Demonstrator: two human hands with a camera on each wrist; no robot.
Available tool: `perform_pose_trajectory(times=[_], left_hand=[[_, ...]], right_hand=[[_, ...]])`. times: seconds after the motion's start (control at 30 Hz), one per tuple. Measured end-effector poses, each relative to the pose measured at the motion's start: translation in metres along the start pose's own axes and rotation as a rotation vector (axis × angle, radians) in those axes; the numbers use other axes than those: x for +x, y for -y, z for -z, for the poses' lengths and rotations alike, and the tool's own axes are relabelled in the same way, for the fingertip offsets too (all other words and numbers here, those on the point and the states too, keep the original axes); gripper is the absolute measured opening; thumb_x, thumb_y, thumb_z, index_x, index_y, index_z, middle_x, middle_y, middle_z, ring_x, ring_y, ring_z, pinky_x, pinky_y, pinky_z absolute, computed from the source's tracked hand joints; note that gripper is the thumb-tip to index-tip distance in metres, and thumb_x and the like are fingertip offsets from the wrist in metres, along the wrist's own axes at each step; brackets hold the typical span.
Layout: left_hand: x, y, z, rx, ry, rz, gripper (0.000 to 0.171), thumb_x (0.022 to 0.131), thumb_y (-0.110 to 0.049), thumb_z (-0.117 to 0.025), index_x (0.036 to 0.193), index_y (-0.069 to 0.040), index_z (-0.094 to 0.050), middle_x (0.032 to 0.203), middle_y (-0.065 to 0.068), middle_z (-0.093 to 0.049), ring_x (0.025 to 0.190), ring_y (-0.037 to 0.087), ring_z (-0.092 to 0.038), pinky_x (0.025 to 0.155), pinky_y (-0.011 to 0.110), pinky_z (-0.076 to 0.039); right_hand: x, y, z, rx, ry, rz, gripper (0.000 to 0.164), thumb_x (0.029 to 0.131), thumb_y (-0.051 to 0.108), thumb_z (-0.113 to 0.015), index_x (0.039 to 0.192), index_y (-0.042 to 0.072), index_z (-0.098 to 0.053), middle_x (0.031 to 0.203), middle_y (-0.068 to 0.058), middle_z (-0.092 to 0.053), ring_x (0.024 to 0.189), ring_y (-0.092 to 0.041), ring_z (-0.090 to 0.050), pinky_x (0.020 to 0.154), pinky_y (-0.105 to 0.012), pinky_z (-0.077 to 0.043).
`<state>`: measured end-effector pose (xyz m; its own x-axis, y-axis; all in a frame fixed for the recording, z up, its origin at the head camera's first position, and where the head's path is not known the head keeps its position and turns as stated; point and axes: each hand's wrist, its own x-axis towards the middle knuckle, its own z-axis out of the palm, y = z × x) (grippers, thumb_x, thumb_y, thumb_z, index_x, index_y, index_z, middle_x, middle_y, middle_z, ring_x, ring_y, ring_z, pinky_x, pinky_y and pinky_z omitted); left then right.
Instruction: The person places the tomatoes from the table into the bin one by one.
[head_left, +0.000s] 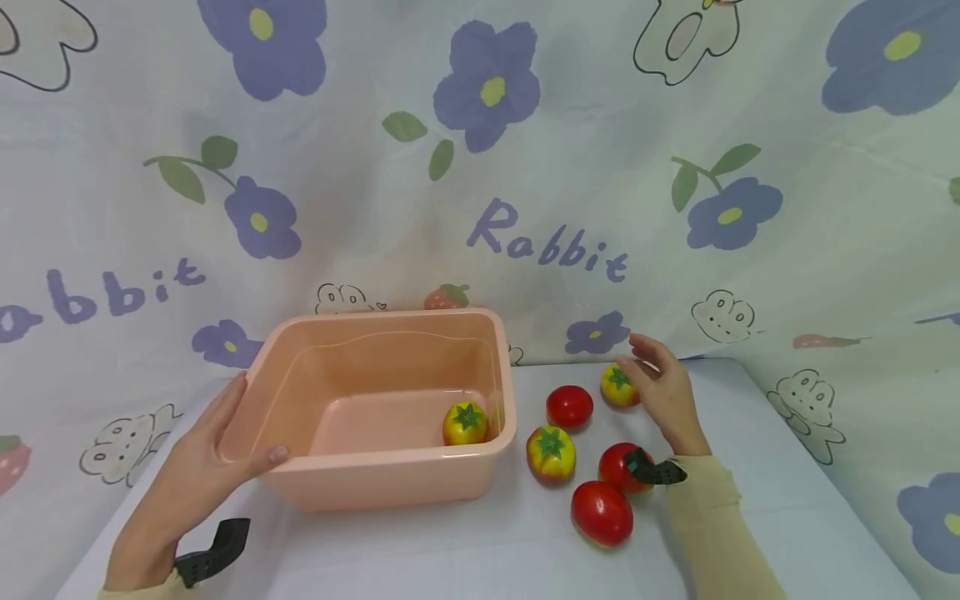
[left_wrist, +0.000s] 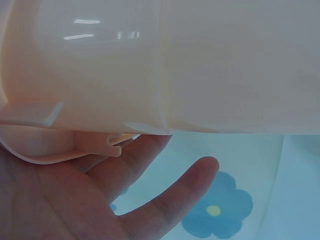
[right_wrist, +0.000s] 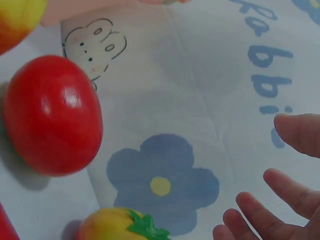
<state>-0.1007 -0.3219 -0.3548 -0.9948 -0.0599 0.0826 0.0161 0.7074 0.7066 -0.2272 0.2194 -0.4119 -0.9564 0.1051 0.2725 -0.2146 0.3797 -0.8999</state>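
At the left end of a pink plastic bin [head_left: 375, 485], my left hand [head_left: 191, 471] holds the corner, thumb over the front rim and fingers along the outside wall. In the left wrist view, fingers [left_wrist: 167, 207] extend beneath the rim. Inside the bin's right end lies a yellow-red toy tomato [head_left: 465, 423] with a green star-shaped top. My right hand [head_left: 666, 396], fingers spread and loosely bent, hovers by a similar yellow tomato [head_left: 617, 385] at the back, partly covering it. In the right wrist view nothing lies between the fingers; whether they touch that tomato is unclear.
Right of the bin lie another yellow-red tomato [head_left: 551, 455], a plain red one [head_left: 570, 407] and two touching red ones [head_left: 602, 513] near my right forearm. White cloth covers the table [head_left: 420, 550]. A flower-and-rabbit patterned curtain [head_left: 360, 225] hangs behind.
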Motion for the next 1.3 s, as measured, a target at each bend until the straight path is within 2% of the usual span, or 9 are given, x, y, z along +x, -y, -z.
perform_pose_trajectory(times=[0.17, 0.37, 0.73, 1.0, 1.3], left_hand=[[0.000, 0.000, 0.000, 0.002, -0.001, 0.000, 0.110, 0.087, -0.038, -0.077, 0.162, -0.027, 0.002, 0.167, 0.019, -0.007, 0.138, 0.057, -0.029, 0.099, 0.082, -0.025], [-0.001, 0.000, 0.001, 0.014, -0.002, -0.003, 0.109, 0.087, -0.039, -0.077, 0.162, -0.028, 0.001, 0.167, 0.019, -0.007, 0.139, 0.057, -0.028, 0.099, 0.082, -0.025], [-0.001, -0.001, 0.001, 0.014, -0.010, -0.016, 0.109, 0.087, -0.038, -0.078, 0.162, -0.029, 0.001, 0.167, 0.019, -0.009, 0.138, 0.056, -0.030, 0.098, 0.082, -0.027], [0.000, -0.001, 0.001, 0.029, -0.010, -0.009, 0.110, 0.086, -0.039, -0.078, 0.162, -0.027, 0.001, 0.167, 0.020, -0.011, 0.135, 0.056, -0.034, 0.096, 0.082, -0.030], [0.000, -0.002, 0.002, 0.018, -0.004, -0.013, 0.110, 0.086, -0.038, -0.078, 0.162, -0.027, 0.001, 0.166, 0.020, -0.011, 0.133, 0.054, -0.037, 0.096, 0.082, -0.031]], right_hand=[[0.003, -0.009, 0.008, -0.046, 0.021, -0.094, 0.058, 0.100, 0.029, -0.064, 0.149, 0.004, -0.046, 0.150, -0.020, -0.046, 0.138, -0.038, -0.043, 0.114, -0.050, -0.037], [0.006, -0.018, 0.015, -0.061, 0.078, -0.225, 0.068, 0.100, 0.039, -0.062, 0.155, 0.008, -0.038, 0.157, -0.019, -0.037, 0.145, -0.039, -0.032, 0.114, -0.060, -0.034], [0.012, -0.042, 0.024, -0.098, 0.280, -0.243, 0.074, 0.100, 0.039, -0.060, 0.159, 0.006, -0.028, 0.162, -0.022, -0.026, 0.146, -0.046, -0.025, 0.112, -0.068, -0.029], [0.014, -0.051, 0.026, -0.079, 0.363, -0.292, 0.076, 0.101, 0.038, -0.059, 0.160, 0.007, -0.024, 0.163, -0.025, -0.021, 0.146, -0.048, -0.023, 0.114, -0.064, -0.030], [0.012, -0.061, 0.027, -0.077, 0.433, -0.335, 0.076, 0.100, 0.034, -0.062, 0.162, 0.014, -0.022, 0.163, -0.025, -0.020, 0.143, -0.051, -0.026, 0.110, -0.071, -0.030]])
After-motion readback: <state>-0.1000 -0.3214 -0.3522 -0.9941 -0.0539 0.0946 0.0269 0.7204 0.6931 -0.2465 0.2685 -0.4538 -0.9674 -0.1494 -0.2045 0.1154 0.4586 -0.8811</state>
